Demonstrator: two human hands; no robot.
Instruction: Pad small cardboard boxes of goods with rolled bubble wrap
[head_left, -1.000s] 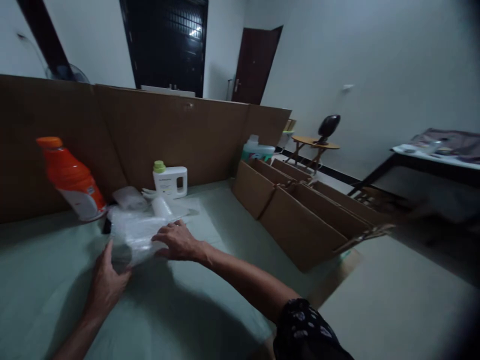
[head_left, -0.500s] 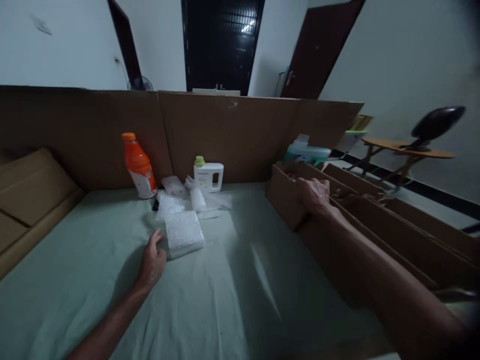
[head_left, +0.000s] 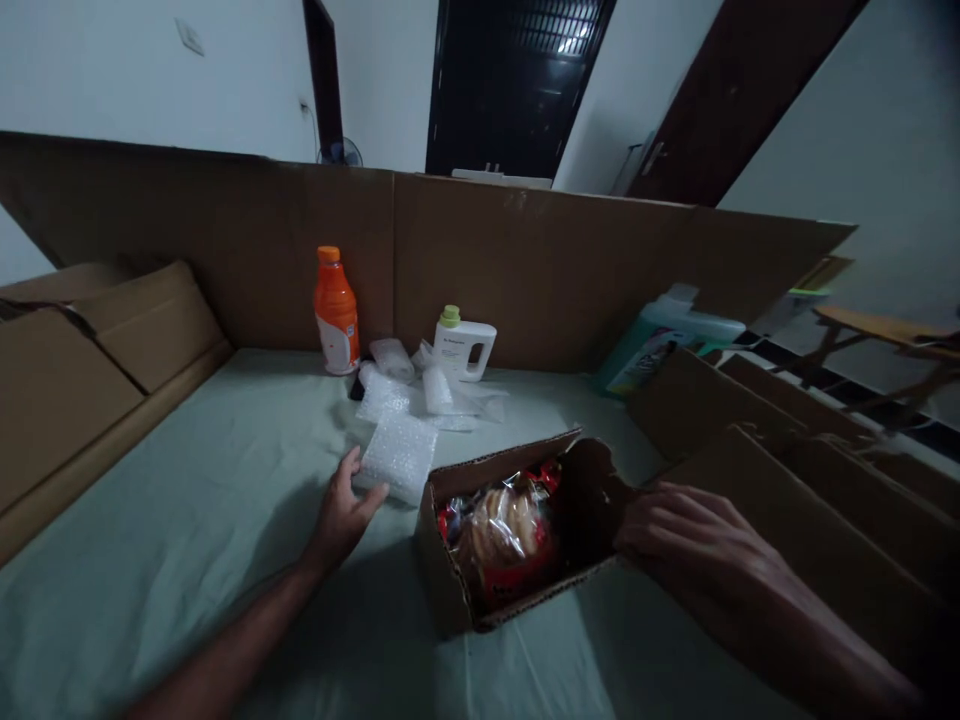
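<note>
My right hand [head_left: 679, 530] is closed on the right end of a small open cardboard box [head_left: 450, 595], its fingertips partly hidden by the wall. The box stands tilted in front of me, with clear-and-red packets of round, biscuit-like food [head_left: 506, 525] inside. My left hand [head_left: 345, 515] has its fingers spread and holds nothing; its fingertips are close to a bubble-wrapped flat block [head_left: 401, 455], and I cannot tell if they touch it. Behind that block lie more bubble-wrapped pieces [head_left: 386, 395].
An orange bottle [head_left: 336, 310] and a white jug with a green cap [head_left: 459, 345] stand near the cardboard back wall [head_left: 555, 270]. A teal jug [head_left: 645, 345] is at the right, behind long cardboard boxes [head_left: 757, 480]. Folded cardboard [head_left: 67, 370] borders the left side.
My right hand has brought the small box from the row at the right to the middle front. My left hand has opened wider by the bubble-wrapped block. The view has turned left.
</note>
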